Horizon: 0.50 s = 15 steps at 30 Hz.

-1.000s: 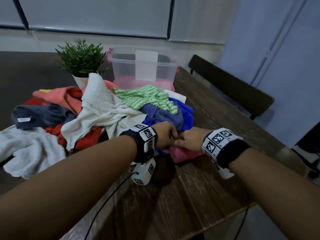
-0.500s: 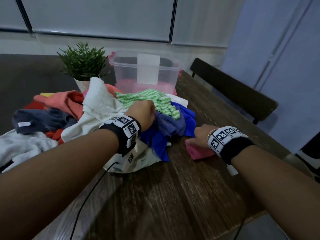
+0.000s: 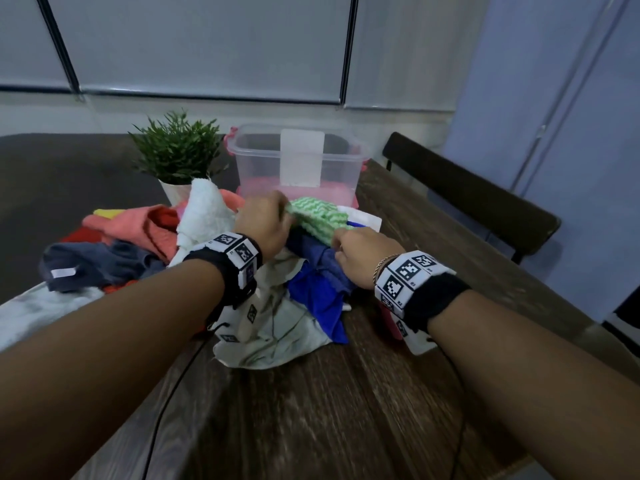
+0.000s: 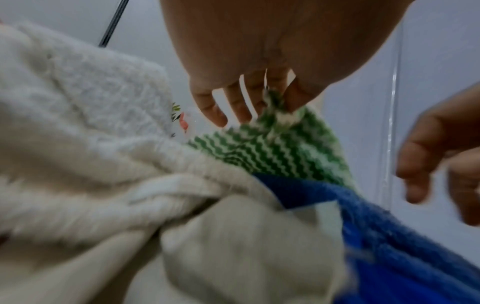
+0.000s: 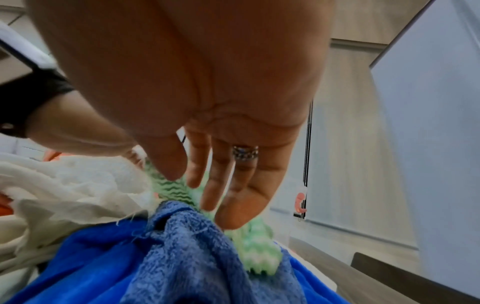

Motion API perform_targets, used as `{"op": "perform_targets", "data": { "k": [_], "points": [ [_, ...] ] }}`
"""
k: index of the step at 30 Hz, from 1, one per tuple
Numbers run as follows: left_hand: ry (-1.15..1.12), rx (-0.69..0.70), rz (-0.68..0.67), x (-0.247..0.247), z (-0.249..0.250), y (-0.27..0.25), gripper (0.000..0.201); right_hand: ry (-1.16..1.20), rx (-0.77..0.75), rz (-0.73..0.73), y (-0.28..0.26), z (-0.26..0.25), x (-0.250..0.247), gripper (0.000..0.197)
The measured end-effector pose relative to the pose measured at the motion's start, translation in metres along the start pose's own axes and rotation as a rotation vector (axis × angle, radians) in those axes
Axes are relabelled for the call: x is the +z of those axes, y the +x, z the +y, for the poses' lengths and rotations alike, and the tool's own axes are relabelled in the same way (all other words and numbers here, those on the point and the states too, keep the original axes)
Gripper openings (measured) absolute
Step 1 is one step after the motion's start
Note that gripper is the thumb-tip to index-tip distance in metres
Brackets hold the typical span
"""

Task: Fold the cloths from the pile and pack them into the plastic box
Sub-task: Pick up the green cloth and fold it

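Wrist views: left hand (image 4: 259, 67) pinches green cloth (image 4: 272, 148), right hand (image 5: 207, 115) seemingly touching.

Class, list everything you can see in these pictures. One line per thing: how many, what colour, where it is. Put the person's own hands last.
green zigzag cloth: one, green and white, top of the pile
blue cloths: at least two, bright and dull blue, under the green one
white fluffy cloth: one, white, left of the green one
cream cloth: one, front of the pile
orange cloth: one, pile's left
dark grey cloth: one, far left
plastic box: one, clear, behind the pile
plant: one, green, left of the box
table: one, dark wood
chair: one, dark, right
left hand: pinches the green zigzag cloth
right hand: straight fingers on the green zigzag cloth
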<state>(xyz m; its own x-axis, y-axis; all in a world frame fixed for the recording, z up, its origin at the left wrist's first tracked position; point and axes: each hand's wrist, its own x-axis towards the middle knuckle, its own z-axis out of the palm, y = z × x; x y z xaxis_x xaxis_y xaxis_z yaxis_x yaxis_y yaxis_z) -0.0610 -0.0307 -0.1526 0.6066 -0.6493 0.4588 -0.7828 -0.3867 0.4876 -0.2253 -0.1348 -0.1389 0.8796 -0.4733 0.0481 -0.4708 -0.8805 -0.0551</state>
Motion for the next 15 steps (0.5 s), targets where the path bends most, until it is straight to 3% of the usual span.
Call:
{"op": "perform_targets", "data": {
  "k": [6, 11, 12, 15],
  "points": [
    [-0.305, 0.103, -0.062, -0.034, 0.031, 0.003, 0.01, 0.277, -0.051, 0.259, 0.008, -0.026, -0.021, 0.068],
    [-0.587, 0.01, -0.209, -0.059, 0.033, 0.002, 0.008, 0.338, -0.017, 0.38, 0.014, -0.03, -0.034, 0.021],
    [-0.634, -0.034, -0.244, -0.064, 0.03, 0.0, 0.005, 0.347, -0.011, 0.387, 0.014, -0.027, -0.037, 0.018],
    [-0.625, -0.115, -0.302, -0.075, 0.017, -0.002, 0.027, 0.348, 0.006, 0.39, 0.013, -0.019, -0.045, 0.015]
  ]
}}
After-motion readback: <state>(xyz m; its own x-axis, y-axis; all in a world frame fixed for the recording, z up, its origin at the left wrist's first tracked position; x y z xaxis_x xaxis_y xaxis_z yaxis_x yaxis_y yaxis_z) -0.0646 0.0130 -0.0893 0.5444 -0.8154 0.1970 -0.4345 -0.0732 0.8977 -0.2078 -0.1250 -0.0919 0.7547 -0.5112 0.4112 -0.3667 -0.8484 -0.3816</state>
